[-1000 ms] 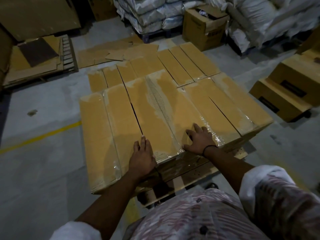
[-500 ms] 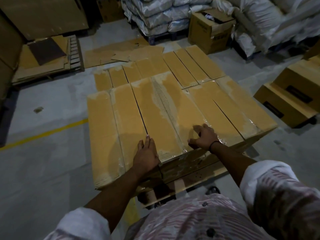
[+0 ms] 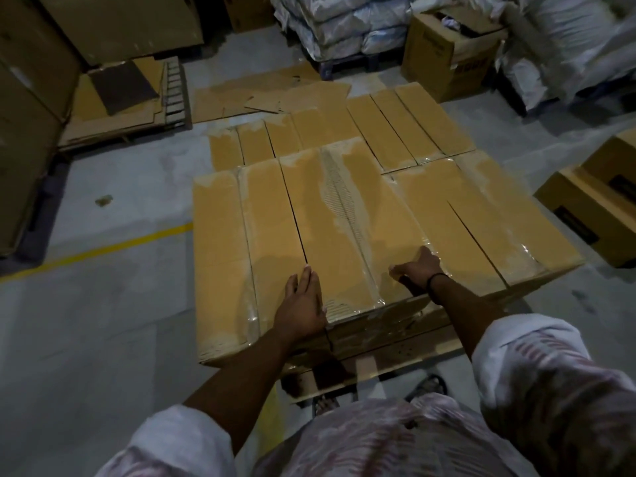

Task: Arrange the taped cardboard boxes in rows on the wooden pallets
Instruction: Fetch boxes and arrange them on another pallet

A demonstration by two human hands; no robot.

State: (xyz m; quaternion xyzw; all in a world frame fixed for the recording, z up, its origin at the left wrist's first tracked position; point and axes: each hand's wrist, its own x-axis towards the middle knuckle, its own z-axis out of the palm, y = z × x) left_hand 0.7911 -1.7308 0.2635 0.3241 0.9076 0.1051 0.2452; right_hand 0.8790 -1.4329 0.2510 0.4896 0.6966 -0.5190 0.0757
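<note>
Pressing: my left hand (image 3: pixel 301 309) flat, fingers straight, on a rectangular taped cardboard box (image 3: pixel 330 215).
My right hand (image 3: pixel 418 270): fingers curled on glossy tape (image 3: pixel 428 241); grip unclear.

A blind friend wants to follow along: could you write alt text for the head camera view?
A person leans over taped cardboard boxes packed in rows on a wooden pallet, left hand flat on the middle box, right hand curled over its right edge. White sacks are stacked behind.
</note>
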